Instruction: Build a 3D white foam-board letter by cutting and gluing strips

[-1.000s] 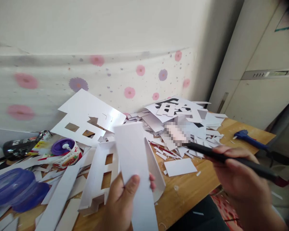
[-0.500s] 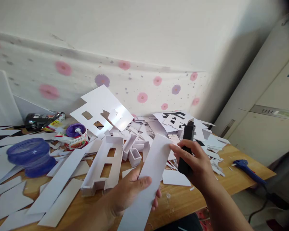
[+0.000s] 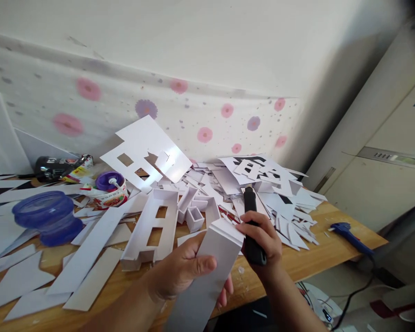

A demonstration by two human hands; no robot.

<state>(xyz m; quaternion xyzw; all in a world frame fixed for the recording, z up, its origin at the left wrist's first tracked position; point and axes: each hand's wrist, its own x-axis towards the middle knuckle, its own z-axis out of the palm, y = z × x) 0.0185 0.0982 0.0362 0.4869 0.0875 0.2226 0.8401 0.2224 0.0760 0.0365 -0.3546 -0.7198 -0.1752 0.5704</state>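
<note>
The strip is white, long and flat, a narrow band marked off across its far end, its near end running out of view. It slants up between my hands, over the table's near edge. My left hand pinches it, thumb on top, fingers curled round beneath. My right hand grips a black tool, pointing away, fingertips at the strip's far corner.
</note>
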